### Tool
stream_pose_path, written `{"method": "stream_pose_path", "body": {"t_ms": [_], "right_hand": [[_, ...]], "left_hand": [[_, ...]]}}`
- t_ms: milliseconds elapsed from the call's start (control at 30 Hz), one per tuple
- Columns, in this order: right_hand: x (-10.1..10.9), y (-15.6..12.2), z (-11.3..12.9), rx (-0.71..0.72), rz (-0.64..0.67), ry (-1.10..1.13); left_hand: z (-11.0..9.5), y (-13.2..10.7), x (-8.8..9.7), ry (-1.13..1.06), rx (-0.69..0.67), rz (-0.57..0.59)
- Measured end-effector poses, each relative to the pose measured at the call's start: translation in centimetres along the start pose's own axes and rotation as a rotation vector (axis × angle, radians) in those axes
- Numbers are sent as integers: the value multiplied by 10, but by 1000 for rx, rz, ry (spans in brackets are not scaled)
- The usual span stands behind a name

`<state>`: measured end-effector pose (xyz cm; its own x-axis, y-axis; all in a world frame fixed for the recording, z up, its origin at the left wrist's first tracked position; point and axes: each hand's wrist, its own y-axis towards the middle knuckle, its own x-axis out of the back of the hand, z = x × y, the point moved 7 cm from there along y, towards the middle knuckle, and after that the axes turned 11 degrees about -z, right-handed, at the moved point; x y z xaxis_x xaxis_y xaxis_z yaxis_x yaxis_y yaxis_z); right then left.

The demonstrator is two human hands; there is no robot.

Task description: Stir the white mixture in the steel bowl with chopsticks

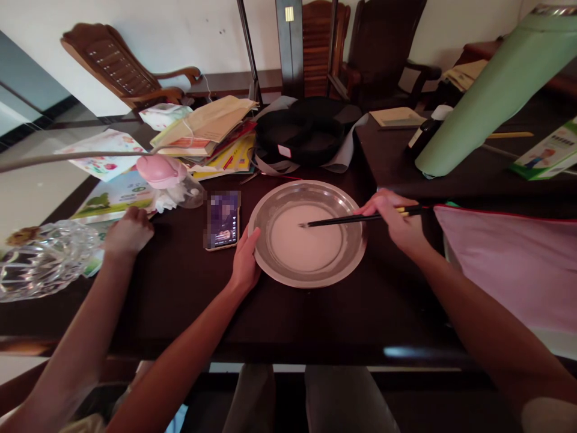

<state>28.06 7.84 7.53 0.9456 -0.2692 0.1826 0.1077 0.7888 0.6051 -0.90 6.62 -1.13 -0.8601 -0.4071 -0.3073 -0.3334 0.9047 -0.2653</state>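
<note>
Bowl: a wide, shallow metal bowl (308, 233) with a broad dull rim, standing on the dark table (180, 300) in front of the person.
Contents: a pale, milky, smooth liquid (306, 237) covers the bottom.
Right hand: the right hand (396, 221) is closed around black chopsticks (360, 219); their tips dip into the liquid near the bowl's middle.
Left hand: the left hand (246, 260) lies open against the bowl's left rim.
Phone: a phone (222, 220) lies just left of the bowl.
Another person's hand: a hand (128, 233) rests on the table, far left.
</note>
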Motion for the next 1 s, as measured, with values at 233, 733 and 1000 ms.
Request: {"method": "stream_pose_path", "body": {"t_ms": [233,733,1000], "right_hand": [[-15,-7,2,1,149,98],[-22,-8,4,7,240,14],[14,8,-9,-86,-64,178]], "left_hand": [[1,1,2,-1,3,-8],[1,1,2,9,4,-18],[3,2,2,7,6,-11]]}}
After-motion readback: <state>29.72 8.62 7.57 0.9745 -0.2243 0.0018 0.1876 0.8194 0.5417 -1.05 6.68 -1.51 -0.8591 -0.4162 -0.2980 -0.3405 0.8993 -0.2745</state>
